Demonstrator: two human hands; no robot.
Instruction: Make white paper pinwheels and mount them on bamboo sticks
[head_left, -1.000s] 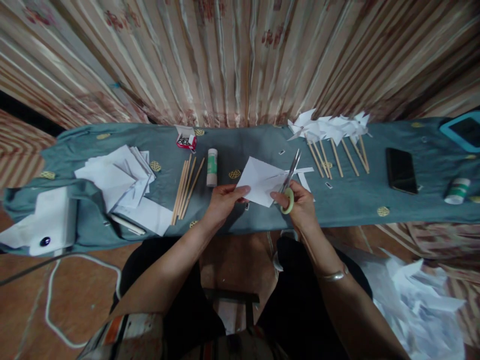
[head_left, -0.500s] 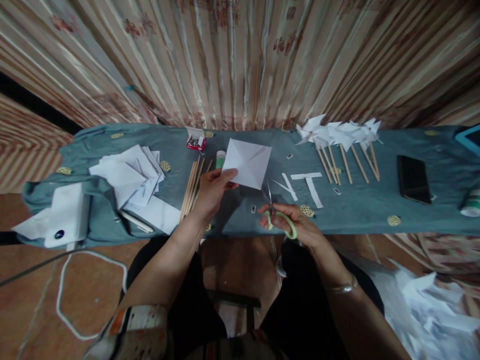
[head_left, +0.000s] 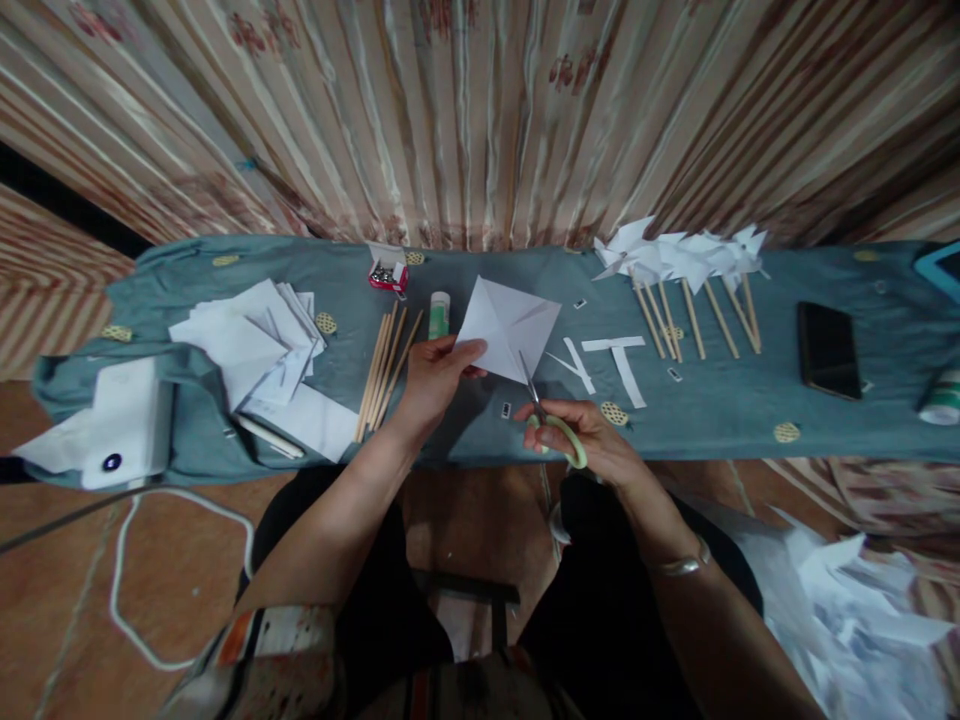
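Note:
My left hand (head_left: 439, 375) pinches the lower left edge of a square sheet of white paper (head_left: 499, 325), held up above the cloth with fold creases crossing it. In my right hand (head_left: 574, 435) is a pair of scissors (head_left: 534, 395) with light green handles, my fingers through the loops. The blades lie at the sheet's lower corner, pointing up toward its middle. A green and white glue stick (head_left: 439, 315) stands just behind my left hand. Several wooden sticks (head_left: 382, 370) lie to its left. Paper strips (head_left: 622, 365) rest right of the sheet.
White paper pinwheels (head_left: 679, 255) on sticks lie at the back right, near a black phone (head_left: 829, 350). A red box (head_left: 388, 272) of small metal pieces sits at the back. At left are a stack of paper sheets (head_left: 255, 335), a pen (head_left: 270, 437) and a white device (head_left: 131, 425).
The scissors have moved up and their blades now reach onto the sheet's lower corner; before, they were open beside it. The paper has turned slightly, and the view has shifted a little.

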